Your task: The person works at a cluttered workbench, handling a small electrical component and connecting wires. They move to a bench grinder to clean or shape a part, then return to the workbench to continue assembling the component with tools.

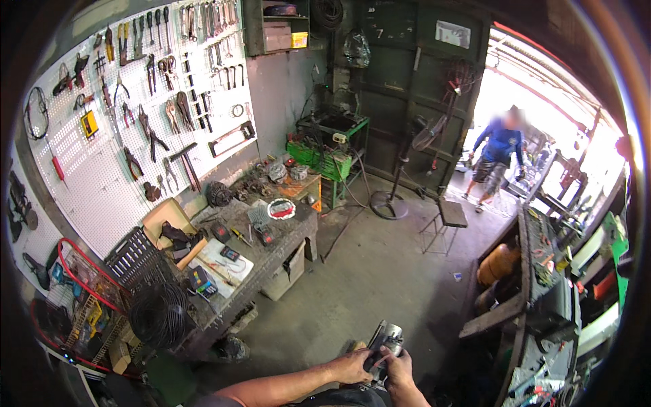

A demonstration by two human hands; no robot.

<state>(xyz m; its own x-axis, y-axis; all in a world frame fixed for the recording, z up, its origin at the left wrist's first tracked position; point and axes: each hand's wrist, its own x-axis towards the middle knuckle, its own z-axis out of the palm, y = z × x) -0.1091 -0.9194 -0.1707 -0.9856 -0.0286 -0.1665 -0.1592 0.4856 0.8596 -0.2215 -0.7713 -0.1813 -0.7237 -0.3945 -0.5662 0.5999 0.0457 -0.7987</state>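
At the lower middle, my left hand (357, 366) and my right hand (397, 366) both grip a metal part (392, 336), with a silvery cylindrical body and a darker narrow piece along its left side. My left fingers wrap around its left, darker side, and my right hand holds it from the right with the thumb across it. The part is held low, close in front of my body. Its underside and some of my fingers are hidden.
A cluttered workbench (230, 292) runs along the left under a pegboard (74, 163) of tools. Ahead stand a green trolley (349, 159), pedestal fan (388, 207) and stool (453, 214). A person (498, 152) walks in the bright doorway. A shelving bench (542, 264) with gas cylinders lines the right.
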